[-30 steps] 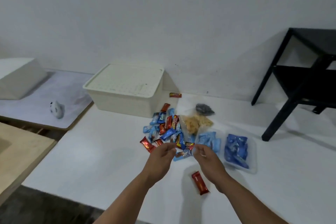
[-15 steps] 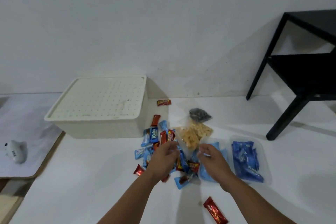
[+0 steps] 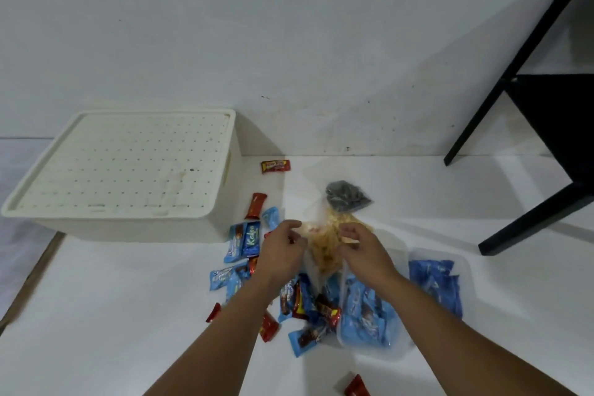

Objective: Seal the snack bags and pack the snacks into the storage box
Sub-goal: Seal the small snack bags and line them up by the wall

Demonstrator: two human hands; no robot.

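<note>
the left hand [image 3: 283, 251] and the right hand [image 3: 363, 251] are both pinched on the top of a clear bag of yellow snacks [image 3: 324, 251], one hand at each side of its mouth, fingers closed on the plastic; whether the seal is already pressed together is hard to tell, as the fingers cover it. the bag sits on the white table [image 3: 112, 315], in the middle of a loose heap of small red and blue wrapped snacks [image 3: 308, 308] that spreads under both forearms. just behind the yellow bag lies a clear bag of dark snacks [image 3: 345, 196]. to the right of the right forearm lies a clear bag of blue packets [image 3: 434, 283], and another bag of light blue packets [image 3: 366, 318] lies under the right wrist. the storage box [image 3: 128, 170], cream coloured with a dotted lid shut on it, stands to the left of the heap, against the white wall. a lone red wrapper [image 3: 275, 166] lies near the box's far right corner, and another red wrapper [image 3: 356, 387] lies at the lower edge of the view. a black stand [image 3: 546, 106] is at the far right.
</note>
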